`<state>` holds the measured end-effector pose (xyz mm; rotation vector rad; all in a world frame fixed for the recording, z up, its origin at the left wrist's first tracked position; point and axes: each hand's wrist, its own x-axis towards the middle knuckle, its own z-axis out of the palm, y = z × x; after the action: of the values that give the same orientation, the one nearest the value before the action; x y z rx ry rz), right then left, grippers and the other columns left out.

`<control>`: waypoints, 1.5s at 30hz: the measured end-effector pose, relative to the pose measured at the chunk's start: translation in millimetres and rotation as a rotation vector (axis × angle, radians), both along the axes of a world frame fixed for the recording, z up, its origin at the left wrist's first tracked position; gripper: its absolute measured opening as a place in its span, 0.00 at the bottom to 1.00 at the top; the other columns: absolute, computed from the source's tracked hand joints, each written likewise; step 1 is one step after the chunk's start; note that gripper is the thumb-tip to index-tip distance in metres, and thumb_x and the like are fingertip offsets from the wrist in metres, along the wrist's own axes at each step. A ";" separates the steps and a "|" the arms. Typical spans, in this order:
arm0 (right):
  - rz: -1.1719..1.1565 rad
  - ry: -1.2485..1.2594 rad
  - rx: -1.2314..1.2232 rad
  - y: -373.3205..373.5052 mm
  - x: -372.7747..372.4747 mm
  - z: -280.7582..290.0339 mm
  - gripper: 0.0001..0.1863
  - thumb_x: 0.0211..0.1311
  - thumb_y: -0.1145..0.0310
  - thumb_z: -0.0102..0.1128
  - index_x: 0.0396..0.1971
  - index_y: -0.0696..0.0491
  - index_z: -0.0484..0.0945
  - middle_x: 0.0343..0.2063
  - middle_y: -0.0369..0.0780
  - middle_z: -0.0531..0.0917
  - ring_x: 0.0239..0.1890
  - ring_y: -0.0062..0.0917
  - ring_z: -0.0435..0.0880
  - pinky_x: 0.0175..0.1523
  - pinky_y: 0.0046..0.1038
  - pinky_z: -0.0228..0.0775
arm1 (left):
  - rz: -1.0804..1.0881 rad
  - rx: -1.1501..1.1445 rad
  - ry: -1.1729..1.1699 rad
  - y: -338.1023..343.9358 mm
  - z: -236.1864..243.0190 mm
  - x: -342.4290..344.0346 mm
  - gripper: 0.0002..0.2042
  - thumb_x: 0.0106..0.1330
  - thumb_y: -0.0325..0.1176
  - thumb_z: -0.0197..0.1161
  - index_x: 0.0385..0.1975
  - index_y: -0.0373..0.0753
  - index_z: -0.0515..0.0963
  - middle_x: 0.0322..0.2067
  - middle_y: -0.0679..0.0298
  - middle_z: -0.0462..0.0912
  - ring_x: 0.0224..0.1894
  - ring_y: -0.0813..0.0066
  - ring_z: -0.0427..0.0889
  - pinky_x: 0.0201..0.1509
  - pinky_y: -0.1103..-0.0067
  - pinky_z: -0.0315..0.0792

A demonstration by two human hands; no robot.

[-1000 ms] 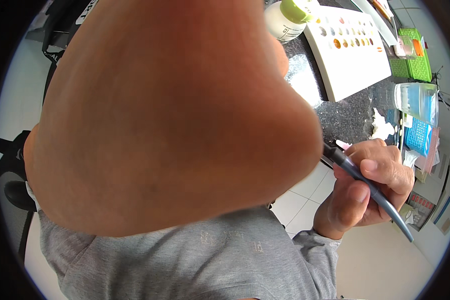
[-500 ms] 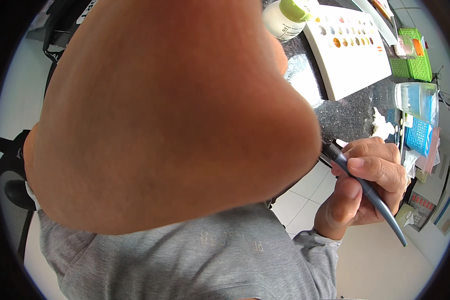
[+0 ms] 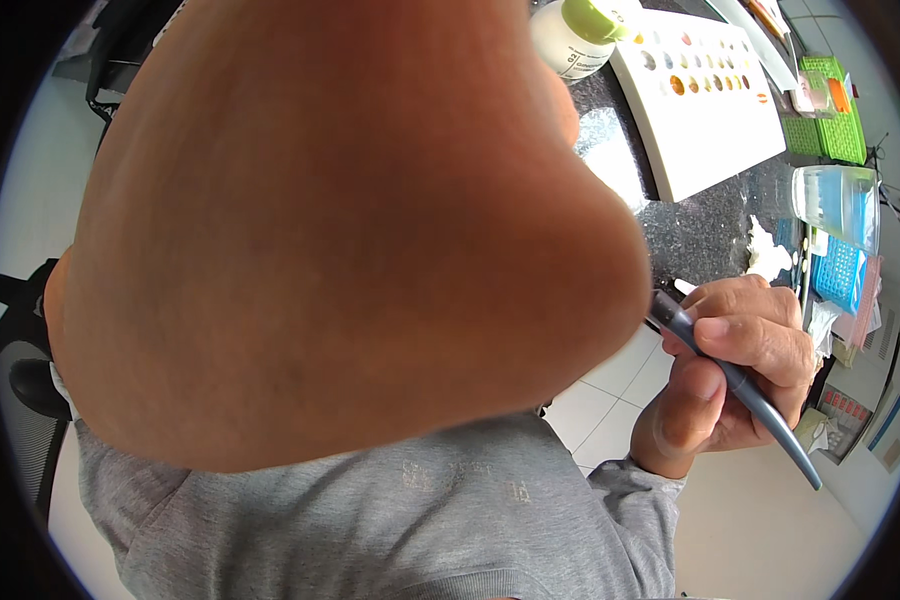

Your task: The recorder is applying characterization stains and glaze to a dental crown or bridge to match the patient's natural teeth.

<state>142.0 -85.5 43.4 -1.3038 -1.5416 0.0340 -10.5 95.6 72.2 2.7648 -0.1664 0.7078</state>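
A large, blurred skin-coloured form [image 3: 350,250], shaped like a heel, fills the centre and left, very close to the camera. My right hand [image 3: 730,370] grips a slim dark-grey tool [image 3: 770,415] with a tapered handle, its fingers closed round it; the tool's working end meets or disappears behind the form's right edge. Bits of skin show at the form's left edge [image 3: 58,295] and upper right [image 3: 560,105]; I cannot tell whether they are my left hand, whose fingers are mostly hidden.
A dark speckled table [image 3: 700,240] holds a white board [image 3: 705,150] with coloured dabs, a white bottle [image 3: 560,55] with green lid, a clear water container [image 3: 820,195], crumpled tissue [image 3: 765,250], and green [image 3: 840,140] and blue [image 3: 835,275] baskets. A black chair [image 3: 35,390] stands at left.
Compared with a second ago, my right hand and the grey tool have shifted a little to the left. The large form has barely moved.
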 end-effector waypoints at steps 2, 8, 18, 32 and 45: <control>-0.016 0.000 0.013 0.4 0.4 -1.1 0.10 0.42 0.80 0.62 0.29 0.63 0.77 0.20 0.43 0.80 0.18 0.23 0.79 0.21 0.19 0.70 | -0.001 0.001 -0.002 0.3 -0.4 0.2 0.08 0.44 0.27 0.67 0.24 0.30 0.82 0.21 0.59 0.82 0.22 0.70 0.82 0.22 0.81 0.70; -0.001 0.012 0.015 -0.3 -0.5 -2.1 0.10 0.42 0.80 0.62 0.29 0.64 0.77 0.20 0.43 0.80 0.18 0.23 0.79 0.21 0.19 0.71 | 0.001 -0.007 -0.004 -0.3 -0.2 0.4 0.08 0.44 0.27 0.67 0.24 0.30 0.82 0.21 0.59 0.82 0.22 0.70 0.82 0.21 0.81 0.70; -0.032 -0.009 0.080 0.6 -1.6 -6.0 0.09 0.44 0.79 0.61 0.29 0.64 0.77 0.20 0.42 0.79 0.17 0.24 0.77 0.20 0.19 0.69 | 0.039 0.001 0.056 -2.1 1.0 -3.9 0.08 0.45 0.26 0.68 0.26 0.32 0.82 0.22 0.61 0.83 0.23 0.72 0.82 0.22 0.81 0.69; -0.690 -0.019 -0.210 -7.2 75.5 43.5 0.06 0.56 0.81 0.64 0.35 0.61 0.82 0.26 0.36 0.83 0.27 0.14 0.82 0.31 0.14 0.73 | 0.064 -0.169 0.112 -2.0 10.9 -4.0 0.13 0.43 0.17 0.70 0.31 0.32 0.82 0.23 0.62 0.79 0.24 0.71 0.78 0.24 0.78 0.69; -0.652 -0.111 -0.194 -3.6 93.4 26.1 0.07 0.55 0.79 0.66 0.35 0.59 0.83 0.25 0.38 0.84 0.25 0.16 0.84 0.30 0.16 0.74 | -0.002 -0.168 0.072 1.7 5.5 0.2 0.12 0.44 0.17 0.71 0.31 0.31 0.82 0.24 0.60 0.82 0.26 0.69 0.82 0.26 0.78 0.71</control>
<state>235.4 -89.1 69.5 -1.9372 -1.1567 -0.3136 -10.3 97.3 77.6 2.6245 -0.0903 0.5914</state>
